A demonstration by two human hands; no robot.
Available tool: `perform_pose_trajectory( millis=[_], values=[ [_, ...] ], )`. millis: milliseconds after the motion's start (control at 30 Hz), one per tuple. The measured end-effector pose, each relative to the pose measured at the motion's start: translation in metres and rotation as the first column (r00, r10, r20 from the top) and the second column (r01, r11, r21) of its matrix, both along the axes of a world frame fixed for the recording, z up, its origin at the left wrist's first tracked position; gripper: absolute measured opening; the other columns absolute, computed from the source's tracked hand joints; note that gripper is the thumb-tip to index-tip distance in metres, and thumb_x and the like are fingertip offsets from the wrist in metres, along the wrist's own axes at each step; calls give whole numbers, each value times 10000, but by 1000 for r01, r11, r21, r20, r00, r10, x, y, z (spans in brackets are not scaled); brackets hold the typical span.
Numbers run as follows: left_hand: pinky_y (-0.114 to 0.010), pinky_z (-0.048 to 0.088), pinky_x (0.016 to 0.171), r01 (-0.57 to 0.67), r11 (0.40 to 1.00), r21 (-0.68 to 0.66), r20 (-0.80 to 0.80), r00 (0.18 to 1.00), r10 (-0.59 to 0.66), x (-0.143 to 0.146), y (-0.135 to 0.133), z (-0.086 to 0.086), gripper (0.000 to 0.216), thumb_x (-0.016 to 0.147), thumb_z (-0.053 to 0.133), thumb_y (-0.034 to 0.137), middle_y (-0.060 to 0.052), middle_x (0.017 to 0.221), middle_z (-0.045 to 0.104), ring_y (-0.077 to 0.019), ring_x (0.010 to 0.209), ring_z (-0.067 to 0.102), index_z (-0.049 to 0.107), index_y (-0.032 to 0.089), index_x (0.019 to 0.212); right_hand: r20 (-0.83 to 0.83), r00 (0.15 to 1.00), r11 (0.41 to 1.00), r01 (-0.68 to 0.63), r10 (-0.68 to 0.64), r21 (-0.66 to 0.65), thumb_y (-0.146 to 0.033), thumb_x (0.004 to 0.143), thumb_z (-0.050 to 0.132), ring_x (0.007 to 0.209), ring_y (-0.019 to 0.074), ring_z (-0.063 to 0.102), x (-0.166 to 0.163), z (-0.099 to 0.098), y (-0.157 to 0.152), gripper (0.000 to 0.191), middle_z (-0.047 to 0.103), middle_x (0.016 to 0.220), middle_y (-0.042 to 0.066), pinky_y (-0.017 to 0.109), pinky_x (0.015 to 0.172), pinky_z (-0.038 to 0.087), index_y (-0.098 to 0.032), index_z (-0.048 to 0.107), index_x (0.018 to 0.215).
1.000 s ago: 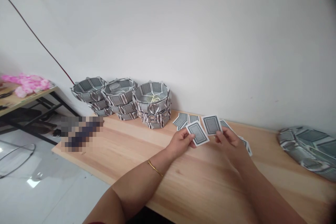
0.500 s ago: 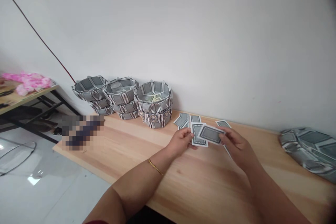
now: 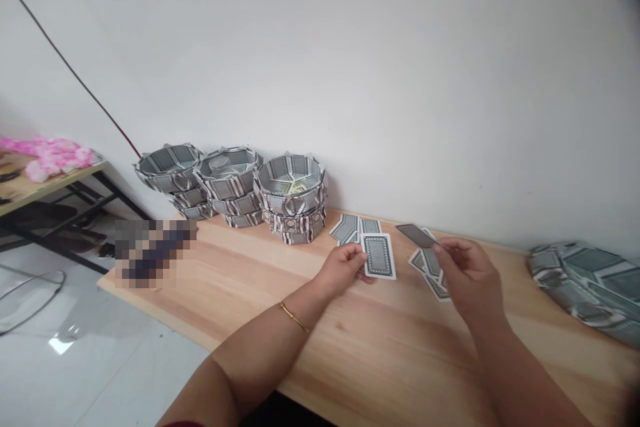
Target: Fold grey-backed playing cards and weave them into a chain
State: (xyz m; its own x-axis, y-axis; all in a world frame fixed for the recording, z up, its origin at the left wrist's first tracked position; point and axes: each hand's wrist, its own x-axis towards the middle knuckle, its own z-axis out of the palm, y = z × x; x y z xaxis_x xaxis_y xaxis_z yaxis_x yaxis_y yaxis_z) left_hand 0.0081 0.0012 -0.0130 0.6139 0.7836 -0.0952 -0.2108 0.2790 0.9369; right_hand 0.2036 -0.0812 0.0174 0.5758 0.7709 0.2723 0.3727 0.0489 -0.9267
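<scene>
My left hand [image 3: 344,269] pinches the left edge of a grey-backed playing card [image 3: 379,256], face down just above the wooden table [image 3: 350,340]. A thin gold bangle sits on that wrist. My right hand [image 3: 467,277] holds a second card [image 3: 417,235] by its corner, tilted almost flat and lifted above the table. Beneath my right hand several more cards [image 3: 430,268] lie spread on the wood. A small fan of cards [image 3: 353,227] rests behind the left-hand card.
Bowls folded from cards [image 3: 293,197] are stacked in three piles against the white wall. A wide folded-card tray [image 3: 585,283] sits at the table's right end. At far left stands a second table with pink flowers [image 3: 50,153]. A blurred patch [image 3: 153,250] covers the table's left corner.
My hands have drawn apart. The right hand moved right and lifted its card off the left hand's card, uncovering the loose cards beneath. The left hand stayed nearly still.
</scene>
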Motion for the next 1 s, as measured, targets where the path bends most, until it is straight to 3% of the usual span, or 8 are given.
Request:
perform_pose_trajectory(
  millis=[67,200,300,533,700,833,1000],
  values=[
    [-287,527,567,-39,999,27,10,999,39,0,0,1,412,654,665,498,18,632,538,-98,556,559,514,120,717,5,1000,1000,3,-2,-22,-452,770,580,634,160,575,1,-1,1,320,612,782,39,256,544,462,-216,563,985],
    [-244,505,559,-65,993,98,-21,998,67,0,1,0,393,666,660,486,14,627,554,-90,561,552,513,123,700,148,982,987,-95,114,-132,-454,784,549,646,150,559,1,-2,3,327,604,748,21,248,576,450,-204,601,991],
    [-245,496,536,-52,996,76,-22,998,54,0,1,-1,396,660,664,486,18,610,555,-92,527,550,499,128,691,217,966,982,-110,143,-157,-444,793,543,608,136,540,-2,0,1,329,595,709,3,241,563,437,-209,609,1014],
    [-283,519,525,-38,999,-10,38,999,39,0,-1,3,393,650,674,480,22,611,547,-98,522,540,495,132,695,108,993,999,44,-44,7,-420,752,618,637,152,585,-2,-1,-1,274,651,746,27,249,568,462,-201,625,917],
    [-299,522,539,-41,999,-16,39,998,41,0,-1,2,406,638,683,487,12,627,564,-107,532,553,512,128,720,151,986,994,52,-66,95,-384,768,610,658,153,592,-4,1,0,214,638,773,28,271,599,484,-204,620,885],
    [-322,520,540,-41,998,-53,35,998,43,1,-1,2,428,624,690,497,-10,645,584,-132,547,572,532,115,738,377,924,968,-153,68,200,-298,788,603,913,204,612,-7,3,-1,83,645,985,53,310,727,492,-222,632,805],
    [-329,518,550,-49,994,-94,66,996,55,1,-1,4,434,610,702,495,-13,640,575,-137,561,572,540,110,730,624,780,971,-185,52,150,-272,810,579,818,187,639,-10,1,-1,94,667,957,38,285,609,489,-242,667,798]
  ],
)
